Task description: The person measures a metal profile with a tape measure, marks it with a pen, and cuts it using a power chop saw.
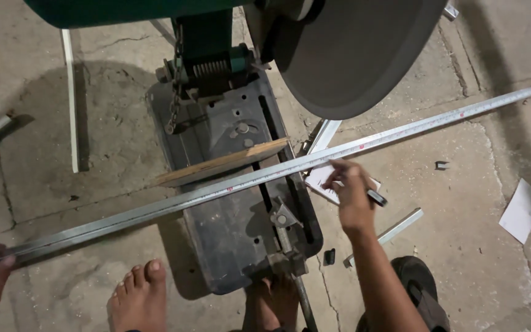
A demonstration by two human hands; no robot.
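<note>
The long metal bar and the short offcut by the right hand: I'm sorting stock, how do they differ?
The long metal bar spans the saw base and runs across almost the whole view; the short offcut is a small piece. The bar is raised on the base; the offcut lies flat on the concrete floor. Both hands touch the bar; none touches the offcut. Both look pale grey metal.

Cracked grey concrete floor (pixel 437 258), dusty, stained; hard overhead light, dark shadows at left and right; white paper scrap (pixel 522 211) near right edge; short metal offcuts scattered.
</note>
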